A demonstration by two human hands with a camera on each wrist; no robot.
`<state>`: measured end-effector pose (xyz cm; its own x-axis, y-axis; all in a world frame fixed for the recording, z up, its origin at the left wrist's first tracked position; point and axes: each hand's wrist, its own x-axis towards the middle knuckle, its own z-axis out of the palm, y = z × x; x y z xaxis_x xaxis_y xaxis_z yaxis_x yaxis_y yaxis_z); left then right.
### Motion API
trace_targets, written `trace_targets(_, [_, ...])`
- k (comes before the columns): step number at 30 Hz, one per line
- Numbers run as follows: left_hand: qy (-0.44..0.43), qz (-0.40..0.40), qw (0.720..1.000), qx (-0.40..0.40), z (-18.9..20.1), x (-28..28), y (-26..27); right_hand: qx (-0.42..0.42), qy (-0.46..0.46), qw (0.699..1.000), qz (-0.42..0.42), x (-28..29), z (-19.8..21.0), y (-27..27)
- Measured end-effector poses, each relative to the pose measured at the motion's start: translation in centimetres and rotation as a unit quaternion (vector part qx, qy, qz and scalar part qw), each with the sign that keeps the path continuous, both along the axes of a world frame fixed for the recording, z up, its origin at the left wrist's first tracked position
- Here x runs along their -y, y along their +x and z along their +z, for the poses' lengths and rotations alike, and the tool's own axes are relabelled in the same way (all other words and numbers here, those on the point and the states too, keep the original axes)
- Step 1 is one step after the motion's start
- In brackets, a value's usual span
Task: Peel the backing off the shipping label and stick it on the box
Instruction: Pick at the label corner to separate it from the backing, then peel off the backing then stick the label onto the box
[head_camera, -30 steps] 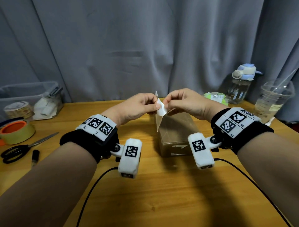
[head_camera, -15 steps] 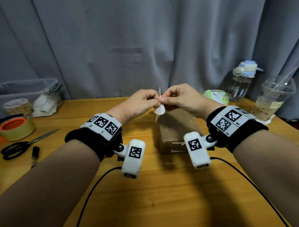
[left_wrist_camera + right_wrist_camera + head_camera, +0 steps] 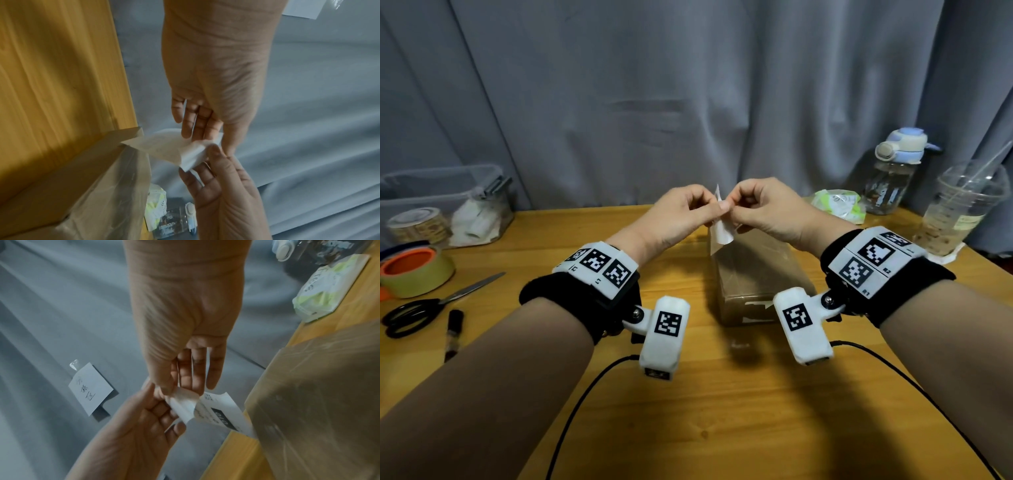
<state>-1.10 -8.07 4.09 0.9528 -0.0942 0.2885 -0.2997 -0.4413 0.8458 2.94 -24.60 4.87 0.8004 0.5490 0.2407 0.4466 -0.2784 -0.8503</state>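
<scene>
A small white shipping label (image 3: 722, 229) hangs upright in the air above the far end of a brown cardboard box (image 3: 751, 274) wrapped in clear tape. My left hand (image 3: 717, 209) and right hand (image 3: 732, 209) both pinch its top corner, fingertips nearly touching. In the right wrist view the label's printed face (image 3: 223, 413) shows, with a curled white layer (image 3: 183, 404) bent away from it at the pinch, next to the box (image 3: 318, 394). The left wrist view shows the label's plain back (image 3: 172, 146) between both hands, above the box (image 3: 92, 170).
At the left of the wooden table (image 3: 722, 411) lie tape rolls (image 3: 416, 270), scissors (image 3: 424, 305), a pen (image 3: 453, 329) and a clear bin (image 3: 445, 198). A wipes pack (image 3: 837, 204), water bottle (image 3: 893, 171) and plastic cup (image 3: 959, 212) stand at the right. Grey curtain behind.
Both hands have drawn closer together at the label's top corner and sit a little higher. The label now hangs more bunched between the fingertips. The box has not moved.
</scene>
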Motion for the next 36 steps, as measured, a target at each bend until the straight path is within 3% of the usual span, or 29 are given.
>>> trace_targets(8, [-0.002, -0.023, 1.000, 0.016, 0.0, -0.2, 0.2, -0.037, 0.036, 0.998, 0.020, 0.0, -0.1, -0.1])
trace_targets(14, [-0.064, 0.034, 0.997, 0.006, -0.4, -1.3, 0.3, -0.115, 0.178, 0.974, -0.086, 1.3, -0.7, 1.3])
trace_targets(20, [-0.044, 0.013, 0.999, 0.007, 0.0, 0.2, 0.1, -0.022, 0.087, 0.995, -0.046, 0.5, -1.0, 0.8])
trace_targets(25, [-0.069, 0.021, 0.997, 0.020, 0.2, 1.0, 0.6, 0.007, 0.086, 0.995, -0.051, -0.7, -1.0, 0.6])
trace_targets(36, [-0.120, -0.025, 0.992, 0.010, -0.2, 0.7, 0.5, -0.091, 0.137, 0.985, -0.053, -0.5, -0.7, 0.1])
